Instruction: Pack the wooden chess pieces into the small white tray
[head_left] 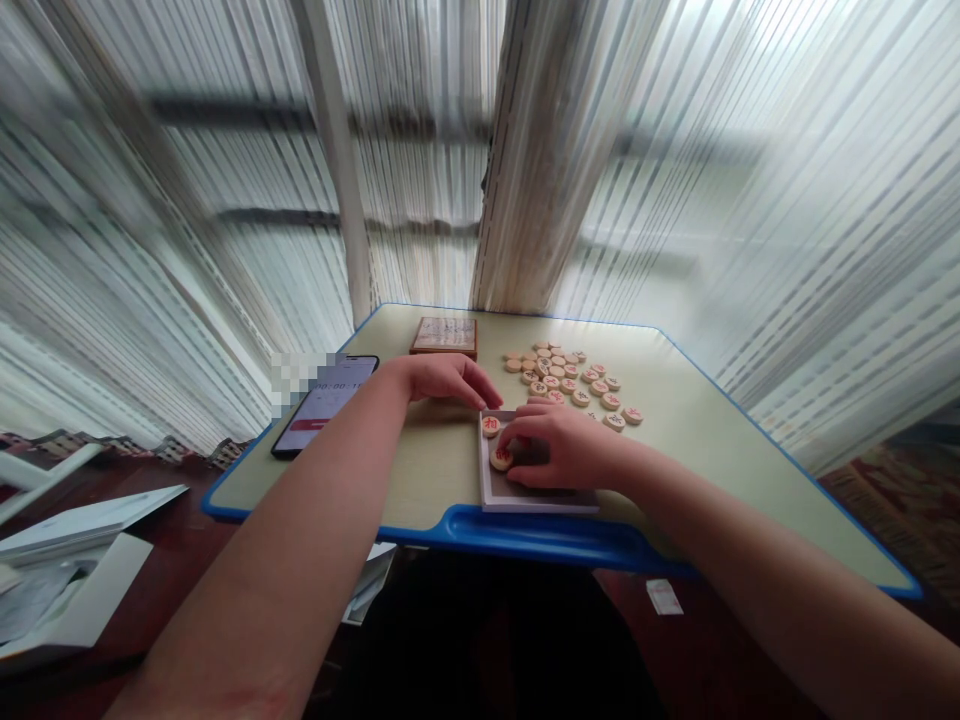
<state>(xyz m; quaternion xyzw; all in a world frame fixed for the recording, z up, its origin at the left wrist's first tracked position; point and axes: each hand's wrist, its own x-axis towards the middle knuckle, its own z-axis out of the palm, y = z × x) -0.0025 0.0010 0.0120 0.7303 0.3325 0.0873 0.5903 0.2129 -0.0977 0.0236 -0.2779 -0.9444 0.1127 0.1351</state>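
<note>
A shallow open box (486, 490) with pale walls stands at the table's near edge. Inside its far left corner lies a round wooden xiangqi piece (490, 427) with a red character. My right hand (559, 445) reaches into the box, thumb and fingers closed around a second red-marked xiangqi piece (501, 459) just in front of the first. My left hand (450, 378) arches over the table with its fingers stretched towards the box's far left corner; whether the fingertips touch the wall I cannot tell. Beyond the box, several loose xiangqi pieces (568, 384) spread out, some face up, some blank side up.
A phone (322, 405) showing a timer lies on the left side of the table (697, 470), which has a blue rim. A brown-edged box lid or case (445, 336) sits at the back. Curtains (420, 150) hang behind; an open white box (82, 590) is at lower left.
</note>
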